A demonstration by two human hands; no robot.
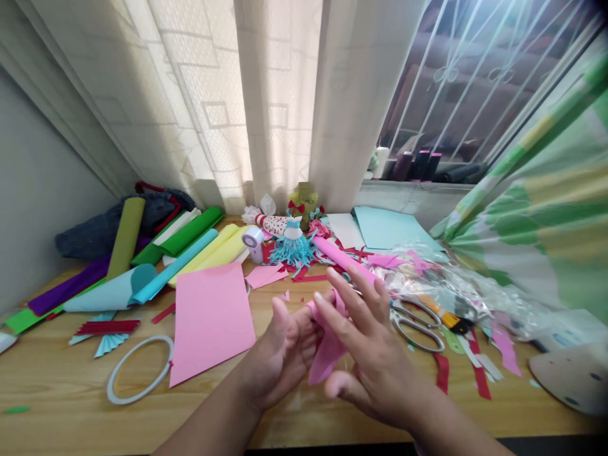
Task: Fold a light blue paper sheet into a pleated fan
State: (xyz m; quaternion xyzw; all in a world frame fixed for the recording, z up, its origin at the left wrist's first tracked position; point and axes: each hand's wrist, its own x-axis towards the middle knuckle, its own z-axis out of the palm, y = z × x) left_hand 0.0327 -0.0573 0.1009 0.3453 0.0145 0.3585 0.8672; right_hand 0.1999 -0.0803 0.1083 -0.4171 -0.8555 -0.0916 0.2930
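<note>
A piece of pink crepe paper (327, 356) hangs between my two hands above the front of the table. My left hand (289, 348) holds it across the fingers, its thumb raised and apart. From the right, my right hand (375, 342) reaches over the paper with its fingers spread, and the index fingertip touches or nearly touches it. The fingers partly hide the paper's upper part. To the left lies a flat pink paper sheet (211, 323), and scissors (420, 326) rest beside my right hand.
A roll of white tape (114, 380) lies front left. Coloured paper rolls (183, 237) fill the back left. A blue fringed paper figure (292, 244) stands at the back middle. Clear plastic bags (456, 285), an orange cutter (444, 315) and paper scraps (481, 373) cover the right.
</note>
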